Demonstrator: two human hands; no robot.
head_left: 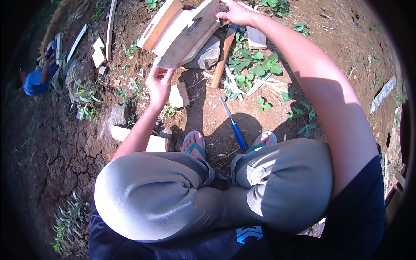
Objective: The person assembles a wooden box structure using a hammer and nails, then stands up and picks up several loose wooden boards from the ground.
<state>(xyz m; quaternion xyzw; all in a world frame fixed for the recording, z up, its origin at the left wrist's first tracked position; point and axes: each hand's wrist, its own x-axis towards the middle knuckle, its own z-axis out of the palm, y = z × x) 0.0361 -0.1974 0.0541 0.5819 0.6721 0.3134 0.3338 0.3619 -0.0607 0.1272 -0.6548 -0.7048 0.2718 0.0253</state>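
Ahead of me, a flat wooden board (184, 39) with a rough-edged cutout slants up to the right. My left hand (159, 86) pinches its near left end between thumb and fingers. At its far right end, my right hand (239, 14) is closed on the edge, with some fingers hidden behind the wood. Beside it lies a thicker timber piece (161, 25) with a narrow slot cut in its face. More pale boards show between and under these, near a grey stone (207, 54). A chisel (235, 128) with a blue handle lies on the soil between my feet.
A hammer-like tool with a wooden handle (224, 58) lies right of the stone among leafy plants (255, 65). Wood offcuts (179, 95) and a pale block (157, 144) are near my left forearm. At the far left is another person in blue (37, 82).
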